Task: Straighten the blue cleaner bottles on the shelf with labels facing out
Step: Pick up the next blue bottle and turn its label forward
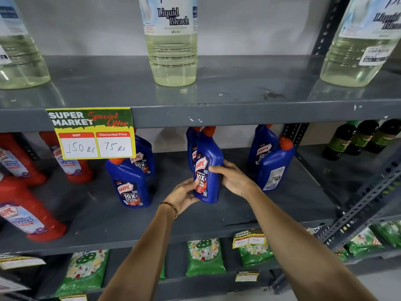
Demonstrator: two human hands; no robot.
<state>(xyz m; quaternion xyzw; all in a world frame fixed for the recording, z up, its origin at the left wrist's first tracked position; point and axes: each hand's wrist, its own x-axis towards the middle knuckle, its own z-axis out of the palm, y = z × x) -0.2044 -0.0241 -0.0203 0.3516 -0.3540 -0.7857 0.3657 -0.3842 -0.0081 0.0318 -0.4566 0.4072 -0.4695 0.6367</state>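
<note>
On the grey metal middle shelf (217, 216), both hands clasp one blue plastic cleaner bottle with an orange cap (207, 168), its label facing out. The left hand (184, 195) wraps its lower left side, thumb on the label; the right hand (233, 178) grips its right side. Left of this bottle stands a label-out blue bottle (130, 183); right of it, a blue bottle showing its back label (273, 168).

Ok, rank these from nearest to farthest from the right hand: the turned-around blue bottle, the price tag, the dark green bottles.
1. Turned-around blue bottle: just right of the right hand, on the same shelf.
2. Price tag: up and left, on the shelf edge.
3. Dark green bottles: far right, on the neighbouring rack.
</note>
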